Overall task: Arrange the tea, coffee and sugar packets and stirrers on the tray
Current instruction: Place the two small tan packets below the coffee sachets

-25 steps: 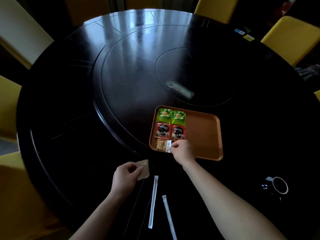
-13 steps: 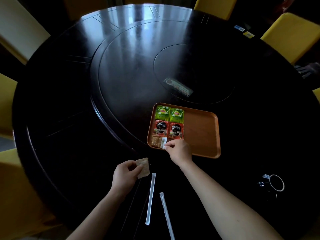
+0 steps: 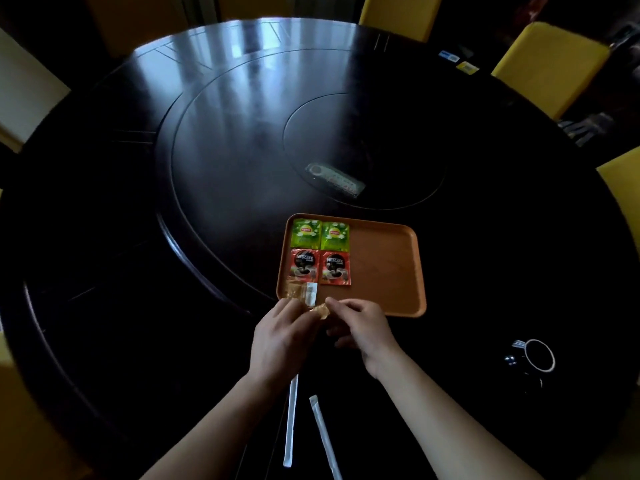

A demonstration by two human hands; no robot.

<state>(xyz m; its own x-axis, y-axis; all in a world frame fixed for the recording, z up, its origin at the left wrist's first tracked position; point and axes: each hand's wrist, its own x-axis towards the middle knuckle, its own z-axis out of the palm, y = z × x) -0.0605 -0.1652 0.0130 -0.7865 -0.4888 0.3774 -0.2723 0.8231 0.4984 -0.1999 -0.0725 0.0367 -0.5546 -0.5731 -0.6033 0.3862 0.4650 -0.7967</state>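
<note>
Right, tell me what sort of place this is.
Probably a restaurant or hotel dining room: a big round dark table with an inset turntable, yellow chairs set around it, and a tray of tea and coffee sachets.

An orange tray [image 3: 384, 268] lies flat right of centre. In its left part two green tea packets [image 3: 305, 233] [image 3: 334, 236] sit side by side, with two red coffee packets [image 3: 304, 265] [image 3: 335, 268] just below them. A brown sugar packet [image 3: 293, 291] and a white-ended packet [image 3: 310, 292] lie together at the tray's lower left corner. Just below that corner, the left hand [image 3: 280, 337] and right hand [image 3: 360, 327] pinch a tan sugar packet [image 3: 320, 310]. Two white-wrapped stirrers [image 3: 291, 420] [image 3: 323, 438] lie at lower centre, off the tray.
</note>
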